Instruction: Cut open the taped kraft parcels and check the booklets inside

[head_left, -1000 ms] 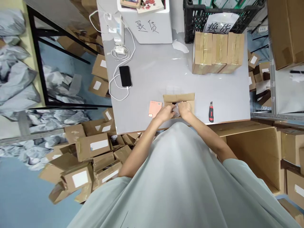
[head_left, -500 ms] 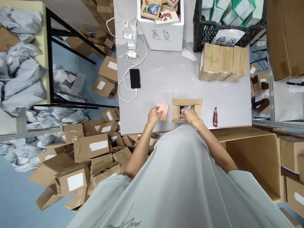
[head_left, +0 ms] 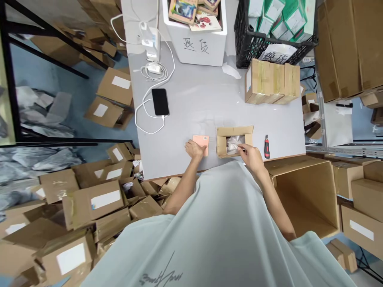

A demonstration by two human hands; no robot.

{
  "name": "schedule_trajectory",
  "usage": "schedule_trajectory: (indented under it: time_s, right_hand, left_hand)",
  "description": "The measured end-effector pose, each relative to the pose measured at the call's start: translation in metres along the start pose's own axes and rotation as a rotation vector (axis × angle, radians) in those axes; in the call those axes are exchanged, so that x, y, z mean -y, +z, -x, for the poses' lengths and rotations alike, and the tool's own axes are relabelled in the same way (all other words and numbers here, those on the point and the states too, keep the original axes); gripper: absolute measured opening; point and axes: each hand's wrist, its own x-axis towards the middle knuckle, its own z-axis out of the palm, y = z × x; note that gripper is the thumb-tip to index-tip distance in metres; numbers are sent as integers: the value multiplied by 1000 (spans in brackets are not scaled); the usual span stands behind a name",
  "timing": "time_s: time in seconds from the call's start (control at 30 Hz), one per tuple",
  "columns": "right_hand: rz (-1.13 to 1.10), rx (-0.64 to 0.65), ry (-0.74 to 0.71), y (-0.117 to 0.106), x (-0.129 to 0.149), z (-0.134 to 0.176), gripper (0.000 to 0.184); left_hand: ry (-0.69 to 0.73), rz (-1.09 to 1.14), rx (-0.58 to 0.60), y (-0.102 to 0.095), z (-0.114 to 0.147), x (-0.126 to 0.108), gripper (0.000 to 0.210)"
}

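Observation:
A flat pink box (head_left: 202,139) with a small barcode label lies on the table near its front edge. My left hand (head_left: 195,150) rests across its lower left part, thumb over the pink surface and fingers spread at its left side. To the right stands a small open cardboard carton (head_left: 222,148) with its flaps folded out. Crumpled translucent plastic wrap (head_left: 233,143) fills the inside; what lies under it is hidden. My right hand (head_left: 251,156) is at the carton's right edge, thumb and fingertips pinched on the plastic. A red and black utility knife (head_left: 267,147) lies farther right.
A black phone (head_left: 160,102) with a white charging cable lies at the left. Behind stand a white bin (head_left: 203,50) of booklets, a black crate (head_left: 239,44) of green-white boxes and several taped cartons (head_left: 269,83). A large open carton (head_left: 305,195) stands below the table's right front.
My right hand has drawn back from inside the carton to its right edge. My left hand has shifted lower on the pink box. The view has shifted too.

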Motion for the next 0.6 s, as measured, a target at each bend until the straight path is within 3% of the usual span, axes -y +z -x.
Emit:
schedule_trajectory:
  time_s: [0.07, 0.23, 0.37, 0.43, 0.5, 0.6]
  right_hand:
    - [-28, -13, 16, 3, 0, 4, 31]
    - [-114, -19, 25, 10, 3, 9, 29]
    - [-362, 4, 27, 18, 10, 6, 32]
    - [-599, 72, 55, 21, 16, 1, 48]
    - [-866, 130, 103, 21, 24, -5, 66]
    - [-1134, 176, 176, 12, 31, -11, 80]
  left_hand:
    - [-17, 31, 19, -7, -8, 4, 76]
    - [64, 152, 140, -35, -16, 10, 23]
    - [178, 264, 121, -72, 4, 5, 24]
    - [352, 396, 58, -97, 24, 1, 20]
    - [653, 536, -30, -123, 50, -5, 13]
    - [1021, 556, -87, -152, 88, -15, 7]
